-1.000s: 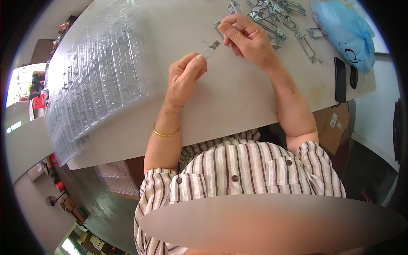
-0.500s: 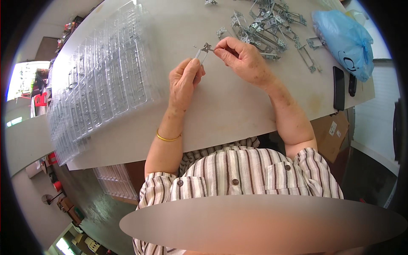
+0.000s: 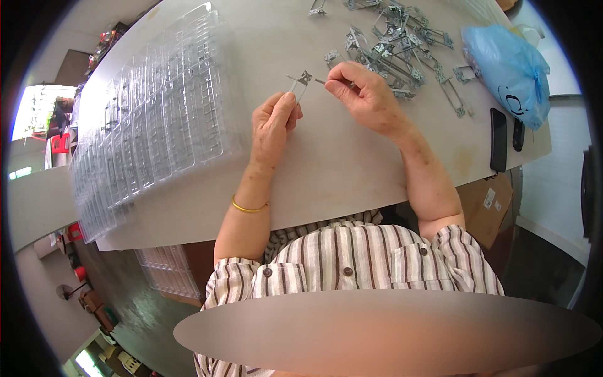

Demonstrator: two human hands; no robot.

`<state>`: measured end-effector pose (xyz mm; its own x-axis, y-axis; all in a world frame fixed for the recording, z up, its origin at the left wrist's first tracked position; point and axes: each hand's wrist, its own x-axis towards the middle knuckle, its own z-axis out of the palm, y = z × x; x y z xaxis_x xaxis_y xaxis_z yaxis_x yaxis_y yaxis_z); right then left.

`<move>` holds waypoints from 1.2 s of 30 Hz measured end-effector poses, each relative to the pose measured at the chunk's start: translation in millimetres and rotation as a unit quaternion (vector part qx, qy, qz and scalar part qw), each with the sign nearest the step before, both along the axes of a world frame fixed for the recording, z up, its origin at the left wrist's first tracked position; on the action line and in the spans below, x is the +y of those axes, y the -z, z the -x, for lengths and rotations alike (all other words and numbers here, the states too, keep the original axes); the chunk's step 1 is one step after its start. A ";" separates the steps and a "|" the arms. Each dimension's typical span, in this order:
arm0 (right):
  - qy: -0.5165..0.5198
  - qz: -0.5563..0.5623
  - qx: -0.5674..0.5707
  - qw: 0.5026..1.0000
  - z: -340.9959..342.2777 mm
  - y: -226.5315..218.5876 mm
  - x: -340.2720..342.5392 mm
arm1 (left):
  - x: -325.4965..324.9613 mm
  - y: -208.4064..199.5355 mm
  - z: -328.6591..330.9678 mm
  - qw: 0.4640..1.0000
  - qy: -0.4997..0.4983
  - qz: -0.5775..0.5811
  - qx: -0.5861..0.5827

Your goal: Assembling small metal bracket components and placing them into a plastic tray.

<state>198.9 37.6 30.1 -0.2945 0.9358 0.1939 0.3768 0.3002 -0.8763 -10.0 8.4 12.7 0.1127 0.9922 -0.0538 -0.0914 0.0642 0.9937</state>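
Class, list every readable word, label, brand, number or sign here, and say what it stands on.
Blue translucent plastic bag: bold dark curved marking, not transcribed here.
Brown cardboard box: two small white rectangular labels, print too small to read.
I can make out no other lettering.

Some parts are covered, cut or too small to see well.
The left hand (image 3: pixel 272 122) covers the lower end of the thin metal frame (image 3: pixel 305 78); the dark piece (image 3: pixel 320 81) at the fingertips of the right hand (image 3: pixel 365 97) is too small for telling its exact form. A blurred oval (image 3: pixel 377 333) hides the lower shirt (image 3: pixel 326 257), and the upper picture edge cuts the table (image 3: pixel 339 169).
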 end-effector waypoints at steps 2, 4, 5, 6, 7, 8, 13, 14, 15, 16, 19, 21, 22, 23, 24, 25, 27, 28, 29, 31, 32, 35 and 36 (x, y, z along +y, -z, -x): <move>-0.004 -0.072 0.030 0.997 0.4 -0.6 1.0 | -0.2 1.3 1.1 1.000 0.017 0.017 0.010; -0.055 -0.056 0.046 0.996 0.1 -5.2 -0.8 | -0.7 2.8 -0.7 0.999 0.037 0.034 0.018; -0.056 -0.055 0.045 0.996 1.1 -4.2 -1.2 | -1.8 2.6 -2.8 0.997 0.058 0.042 0.005; -0.068 -0.045 0.060 0.995 2.2 -2.4 -1.8 | -2.5 1.8 -3.9 0.996 0.079 0.049 -0.007; -0.080 -0.034 0.076 0.993 3.0 -0.9 -2.1 | -2.4 1.2 -2.6 0.996 0.077 0.049 -0.008; -0.082 -0.034 0.076 0.993 2.5 0.3 -1.9 | -1.9 0.6 -0.1 0.993 0.093 0.053 -0.042; -0.052 0.078 0.184 0.978 1.2 -9.2 -2.0 | 1.4 6.9 4.0 0.967 0.130 0.024 -0.219; -0.052 0.077 0.184 0.979 0.3 -8.4 -0.8 | 1.0 6.4 3.4 0.955 0.144 -0.016 -0.260; -0.044 0.097 0.213 0.971 -1.1 -6.9 1.3 | 0.3 4.2 2.6 0.940 0.158 -0.056 -0.299; -0.035 0.116 0.242 0.963 -1.9 -6.2 2.7 | -0.9 1.6 0.2 0.940 0.158 -0.057 -0.298; -0.041 0.186 0.300 0.935 -1.0 -7.9 2.9 | -3.6 -1.7 -4.2 0.965 0.108 -0.122 -0.204; -0.051 0.202 0.305 0.929 0.0 -4.1 2.7 | -1.4 3.8 -1.4 0.966 0.118 -0.104 -0.204; -0.061 0.218 0.311 0.923 0.4 -2.0 2.7 | -0.7 4.8 -0.7 0.966 0.118 -0.104 -0.204; -0.060 0.218 0.310 0.923 1.0 -0.8 2.2 | -0.1 5.2 -0.3 0.966 0.111 -0.088 -0.214; -0.065 0.228 0.308 0.921 2.8 0.0 1.4 | 0.3 5.3 0.9 0.967 0.103 -0.073 -0.223; -0.069 0.239 0.306 0.919 3.9 0.2 0.4 | 1.4 7.0 2.1 0.967 0.102 -0.073 -0.223; -0.074 0.252 0.288 0.921 5.0 -5.5 -2.3 | 4.1 12.5 4.1 0.968 0.072 -0.117 -0.208; -0.078 0.265 0.269 0.922 5.5 -8.6 -3.3 | 4.4 14.5 4.4 0.969 0.071 -0.117 -0.208; -0.079 0.266 0.269 0.922 5.4 -10.5 -3.8 | 4.5 16.5 4.2 0.975 0.032 -0.153 -0.155; -0.053 0.242 0.162 0.955 1.1 -14.6 -5.2 | 4.9 13.0 1.1 0.976 -0.005 -0.191 -0.101; -0.052 0.241 0.163 0.955 -0.4 -14.7 -4.8 | 5.2 10.4 0.2 0.978 0.009 -0.167 -0.128; -0.048 0.183 0.136 0.972 -2.1 -14.9 -4.2 | 1.3 4.6 0.5 0.981 0.051 -0.100 -0.161; -0.046 0.167 0.127 0.977 -0.7 -17.5 -5.7 | -0.6 3.9 0.5 0.981 0.079 -0.058 -0.169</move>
